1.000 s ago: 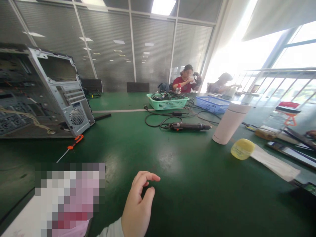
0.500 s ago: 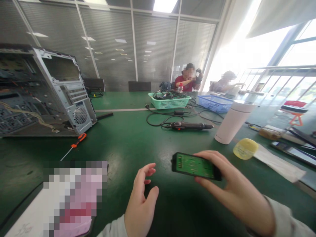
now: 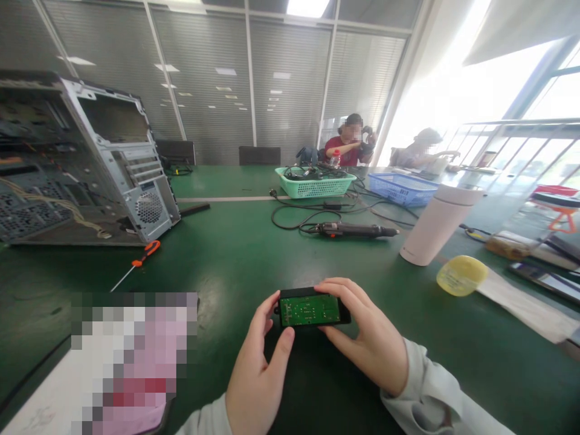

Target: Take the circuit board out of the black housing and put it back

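A small black plastic case with a green circuit board in it is held above the table, its board side facing me. My right hand grips its right end, fingers along the top edge and thumb below. At the left end, my left hand has its index finger at the upper corner and its thumb at the lower edge. The fingers behind the case are partly hidden.
An open computer case stands at the left, with an orange-handled screwdriver before it. An electric screwdriver, green basket, blue basket, pale bottle and yellow container lie beyond. Two people sit at the far end.
My right hand has brought the cased circuit board left and toward the middle. My left hand, empty and apart before, now holds its left end.
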`<state>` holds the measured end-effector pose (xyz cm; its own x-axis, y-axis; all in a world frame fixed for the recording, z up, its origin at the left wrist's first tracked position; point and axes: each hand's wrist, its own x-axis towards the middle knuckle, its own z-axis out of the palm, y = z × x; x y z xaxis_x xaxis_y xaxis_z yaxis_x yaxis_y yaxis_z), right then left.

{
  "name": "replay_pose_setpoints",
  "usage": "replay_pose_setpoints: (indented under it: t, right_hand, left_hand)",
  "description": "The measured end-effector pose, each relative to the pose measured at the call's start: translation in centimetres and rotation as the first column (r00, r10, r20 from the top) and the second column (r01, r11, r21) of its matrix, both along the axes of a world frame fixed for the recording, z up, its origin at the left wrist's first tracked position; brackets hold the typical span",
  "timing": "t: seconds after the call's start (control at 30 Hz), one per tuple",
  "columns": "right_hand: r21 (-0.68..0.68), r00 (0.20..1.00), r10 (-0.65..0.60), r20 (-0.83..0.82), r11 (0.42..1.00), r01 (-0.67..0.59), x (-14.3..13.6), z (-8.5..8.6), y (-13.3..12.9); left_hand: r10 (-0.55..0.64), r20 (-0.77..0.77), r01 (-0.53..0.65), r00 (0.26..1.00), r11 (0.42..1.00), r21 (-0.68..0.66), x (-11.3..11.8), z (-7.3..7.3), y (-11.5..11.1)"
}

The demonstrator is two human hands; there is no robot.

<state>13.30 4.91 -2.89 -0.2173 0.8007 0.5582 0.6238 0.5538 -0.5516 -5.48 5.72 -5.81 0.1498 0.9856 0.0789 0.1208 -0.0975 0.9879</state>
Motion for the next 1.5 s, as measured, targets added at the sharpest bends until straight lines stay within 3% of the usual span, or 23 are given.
replay_pose_setpoints:
  t: [0.13,0.3,0.43,0.63,0.73,0.87,0.97,1.07,1.17,1.23,1.33,1.4,1.5]
  right_hand:
    - [-0.008,0.997,0.032,-0.074,0.999,-0.032,0.0,0.5,-0.1]
    - [-0.193,0.949,0.012,-0.314,0.978,-0.076,0.5,0.4,0.1]
    - [-0.274,0.898,0.045,-0.437,0.945,-0.181,0.5,0.2,0.3]
    - [-0.319,0.809,0.147,-0.569,0.867,-0.383,0.5,0.0,0.3]
    - [-0.313,0.834,0.188,-0.519,0.866,-0.390,0.9,0.1,0.4]
    - [-0.249,0.954,0.209,-0.213,0.933,-0.260,1.5,0.3,0.6]
    - [-0.183,0.984,0.175,-0.043,0.967,-0.180,1.7,0.1,0.7]
    - [-0.191,0.986,0.145,-0.078,0.969,-0.157,1.6,0.0,0.7]
    - [-0.248,0.966,0.079,-0.245,0.959,-0.141,1.4,0.2,0.7]
    - [-0.360,0.922,0.024,-0.386,0.917,-0.174,1.1,0.5,0.8]
    - [-0.587,0.803,-0.101,-0.587,0.736,-0.336,0.8,0.7,0.9]
    - [-0.662,0.739,-0.191,-0.646,0.623,-0.417,0.7,0.6,1.1]
    - [-0.727,0.726,-0.249,-0.640,0.500,-0.470,0.8,0.1,1.4]
  left_hand:
    - [0.016,0.075,-0.016,0.997,1.000,0.003,0.0,-0.3,0.3]
    - [-0.023,-0.017,0.023,1.000,1.000,-0.008,-0.2,0.2,-0.1]
    - [-0.024,-0.053,0.028,0.998,0.997,0.074,-0.2,0.2,-0.3]
    - [-0.063,0.050,0.063,0.997,0.998,0.016,-0.1,0.1,-0.5]
    - [-0.063,0.035,0.062,0.997,0.997,0.043,-0.2,0.1,-0.5]
    - [-0.068,0.057,0.062,0.996,0.993,0.097,-0.1,0.1,-0.4]
    - [-0.050,0.083,0.041,0.995,0.993,0.113,-0.1,0.1,-0.4]
    - [-0.030,0.103,0.021,0.994,0.997,0.079,0.0,0.4,-0.5]
    - [-0.026,0.106,0.029,0.994,0.999,-0.029,0.0,0.9,-0.6]
    - [-0.040,0.088,0.049,0.995,0.993,-0.103,0.0,1.2,-0.6]
    - [-0.107,0.078,0.116,0.991,0.986,-0.120,-0.1,1.6,-0.6]
    - [-0.163,0.086,0.171,0.983,0.981,-0.094,-0.1,1.7,-0.5]
    - [-0.197,0.045,0.200,0.979,0.976,-0.086,-0.1,1.7,-0.5]
